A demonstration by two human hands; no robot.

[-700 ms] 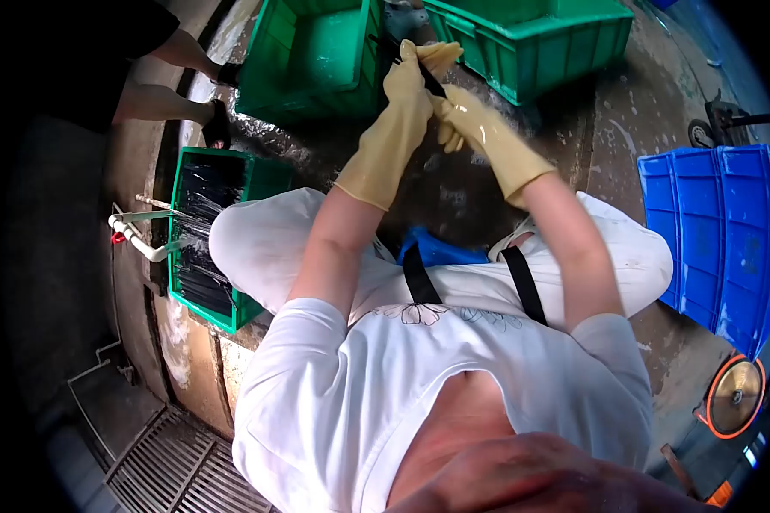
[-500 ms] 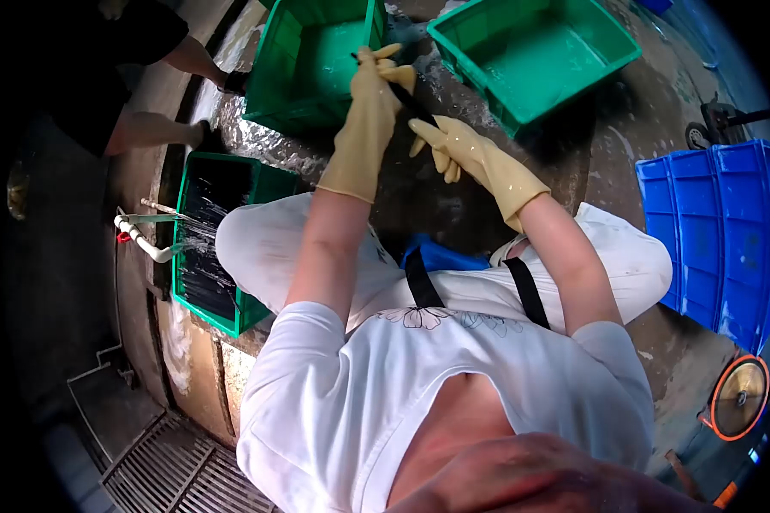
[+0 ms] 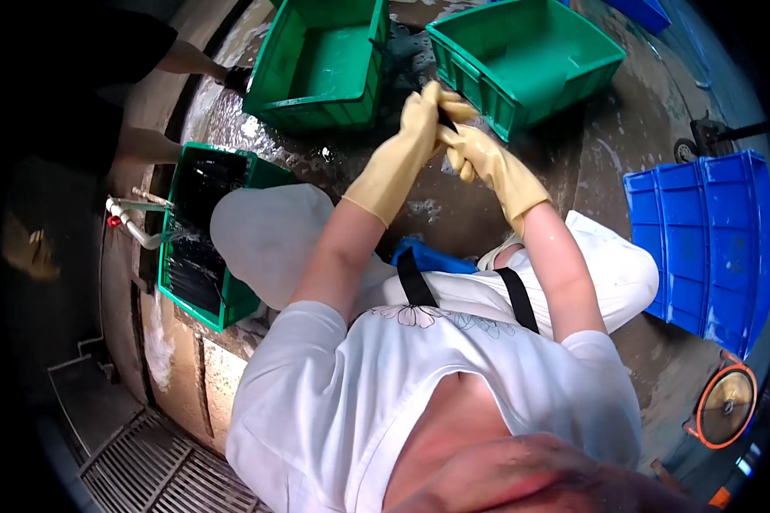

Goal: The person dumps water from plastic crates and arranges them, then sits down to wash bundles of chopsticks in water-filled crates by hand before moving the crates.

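Both my hands wear wet cream rubber gloves and meet in front of me, over the floor between my knees and the green crates. My left hand (image 3: 417, 120) is closed on a thin black strip (image 3: 447, 124), whose kind I cannot make out. Only a short dark piece of it shows between the gloves. Touching the left fingers, my right hand (image 3: 481, 159) is closed with its fingertips at the same strip. A green crate (image 3: 374, 90) stands beyond my left hand. Just past my right hand stands a second green crate (image 3: 515, 115).
At my left knee, water runs from a white pipe (image 3: 145, 238) into a green crate (image 3: 164, 274) holding long black pieces. Blue crates (image 3: 706, 248) stand at right, near an orange-rimmed disc (image 3: 727, 406). Another person's legs (image 3: 150, 145) are at upper left. The floor is wet.
My left hand has moved right and slightly down, closing up to my right hand. Less of the black strip shows between them. The view has shifted slightly.
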